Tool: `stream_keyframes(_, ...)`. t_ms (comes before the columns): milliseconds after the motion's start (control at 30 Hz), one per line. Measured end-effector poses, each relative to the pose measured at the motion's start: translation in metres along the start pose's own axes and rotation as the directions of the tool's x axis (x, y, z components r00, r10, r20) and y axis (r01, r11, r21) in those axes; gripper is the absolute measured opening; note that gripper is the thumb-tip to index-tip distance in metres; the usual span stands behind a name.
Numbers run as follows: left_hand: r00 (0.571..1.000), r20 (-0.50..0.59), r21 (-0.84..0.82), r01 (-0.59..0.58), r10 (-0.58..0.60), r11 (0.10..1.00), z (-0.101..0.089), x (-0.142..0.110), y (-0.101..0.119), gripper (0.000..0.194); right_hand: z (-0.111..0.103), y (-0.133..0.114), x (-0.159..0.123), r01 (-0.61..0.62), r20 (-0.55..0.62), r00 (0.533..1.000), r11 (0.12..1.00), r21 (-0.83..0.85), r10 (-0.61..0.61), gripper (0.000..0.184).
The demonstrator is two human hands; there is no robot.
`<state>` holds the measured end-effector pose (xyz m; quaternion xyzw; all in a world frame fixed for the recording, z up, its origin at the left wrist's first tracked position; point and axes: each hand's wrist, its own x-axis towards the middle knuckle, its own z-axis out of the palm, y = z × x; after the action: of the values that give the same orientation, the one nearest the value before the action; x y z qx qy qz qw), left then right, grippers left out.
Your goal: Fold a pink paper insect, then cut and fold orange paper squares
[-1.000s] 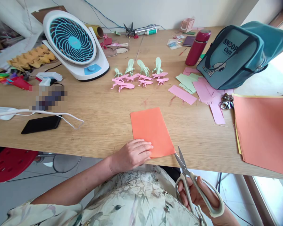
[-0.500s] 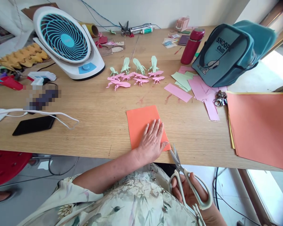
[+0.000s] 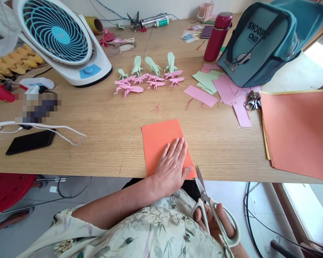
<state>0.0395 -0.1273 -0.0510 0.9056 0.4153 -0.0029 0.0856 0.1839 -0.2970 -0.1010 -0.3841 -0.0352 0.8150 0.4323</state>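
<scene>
An orange sheet of paper lies at the front edge of the table, its lower right corner a little past the edge. My left hand rests flat on it, fingers stretched out and thumb near that corner. My right hand is below the table edge with its fingers through the handles of white-handled scissors. The scissor blades are apart and point up at the paper's lower right corner; whether they touch it I cannot tell.
Pink folded paper insects and green ones stand mid-table. Paper strips, a red flask and a teal bag are at right, near stacked orange sheets. A fan and black phone are at left.
The view has shifted slightly, with the far objects higher in it. The orange sheet, my left hand and the scissors' tips sit a little lower; both hands keep their holds.
</scene>
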Motion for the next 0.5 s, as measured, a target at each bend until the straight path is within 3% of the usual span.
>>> stream_keyframes(300,0.999,-0.035,-0.001,-0.013,0.013,1.0,0.004,-0.003,-0.003,0.067,0.012,0.001,0.002,0.034,-0.004,0.999,0.996,-0.086,-0.034,0.066)
stream_keyframes(500,0.999,-0.028,0.008,-0.017,0.017,1.0,0.003,-0.003,-0.002,0.067,-0.006,0.004,0.005,0.012,-0.029,0.999,0.979,-0.205,-0.019,0.068)
